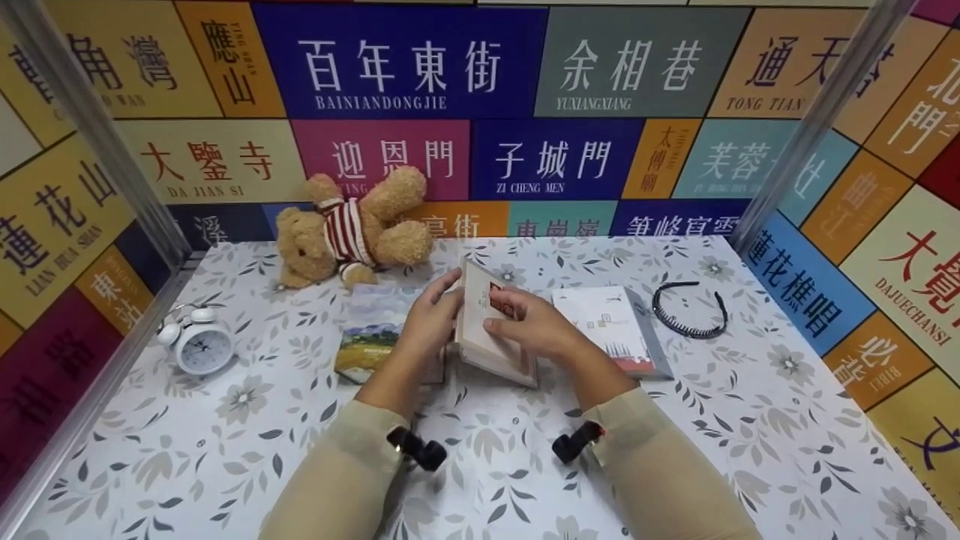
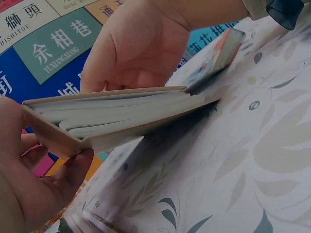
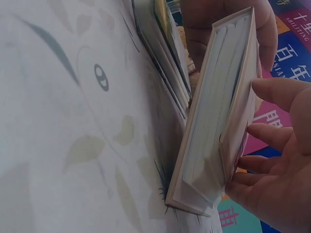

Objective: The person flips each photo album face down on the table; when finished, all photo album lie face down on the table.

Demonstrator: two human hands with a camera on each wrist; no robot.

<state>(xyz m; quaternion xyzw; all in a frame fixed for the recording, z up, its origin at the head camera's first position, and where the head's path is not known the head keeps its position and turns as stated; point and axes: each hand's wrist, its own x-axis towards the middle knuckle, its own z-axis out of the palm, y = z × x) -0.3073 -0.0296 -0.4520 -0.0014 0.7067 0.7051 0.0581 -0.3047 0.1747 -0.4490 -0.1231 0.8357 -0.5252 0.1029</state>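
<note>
A small hardcover book (image 1: 478,319) with a pale cover and a reddish patch is held tilted above the table. My left hand (image 1: 431,319) grips it along the spine; the left wrist view shows the thumb at the spine's edge. My right hand (image 1: 546,326) touches the outer face of the cover with its thumb and fingertips, fingers spread, as the right wrist view (image 3: 279,141) shows. Between the covers the page edges (image 2: 116,114) are visible, slightly fanned. The lower cover's edge hangs close to the tablecloth; contact cannot be told.
A book with a landscape painting (image 1: 367,330) lies left, partly behind my left arm. A thick white book (image 1: 600,322) lies right, beside a black headband (image 1: 690,330). A teddy bear (image 1: 345,232) lies at the back; a white alarm clock (image 1: 201,346) stands at left.
</note>
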